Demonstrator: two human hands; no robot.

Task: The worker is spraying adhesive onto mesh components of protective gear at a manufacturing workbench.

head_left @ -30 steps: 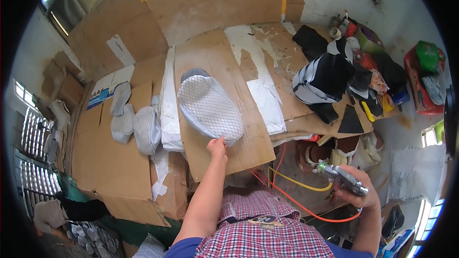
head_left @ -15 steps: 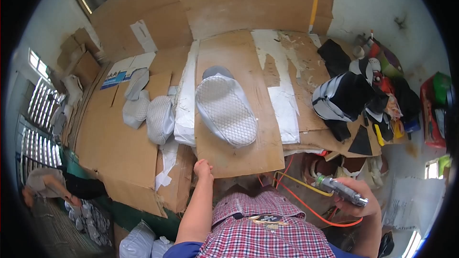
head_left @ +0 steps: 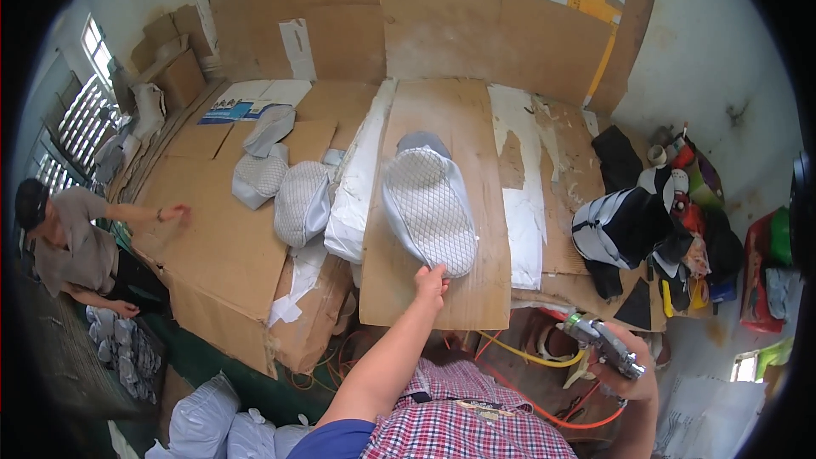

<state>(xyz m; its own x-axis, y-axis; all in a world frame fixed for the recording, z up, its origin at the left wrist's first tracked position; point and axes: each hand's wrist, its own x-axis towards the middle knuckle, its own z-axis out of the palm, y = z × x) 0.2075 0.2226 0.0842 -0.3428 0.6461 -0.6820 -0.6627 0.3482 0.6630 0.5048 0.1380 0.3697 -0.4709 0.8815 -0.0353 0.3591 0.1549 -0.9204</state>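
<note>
A silver-grey quilted cover (head_left: 432,208), long and rounded like a motorcycle seat, lies on a cardboard sheet (head_left: 395,293) straight ahead of me. My left hand (head_left: 431,286) reaches to its near end, with thumb and fingers closed on the edge. Off to the right, my right hand (head_left: 631,361) grips a metal spray gun (head_left: 602,342) with a green ring, held below table height and pointing left. Part of the gun's handle is hidden by my fingers. To the left of the sheet rest several smaller grey quilted pieces (head_left: 303,204).
At the right, a black-and-white bag-like bundle (head_left: 625,225) sits among clutter. Orange (head_left: 586,425) and yellow hoses (head_left: 544,361) hang below the table edge. A co-worker (head_left: 81,242) stands at the far left, one arm over the cardboard-covered table (head_left: 221,229). White sacks (head_left: 204,416) lie lower left.
My left hand has moved from the cardboard's near edge up to the cover's near end and taken hold there. The co-worker has straightened up and reached over the table. My view has shifted.
</note>
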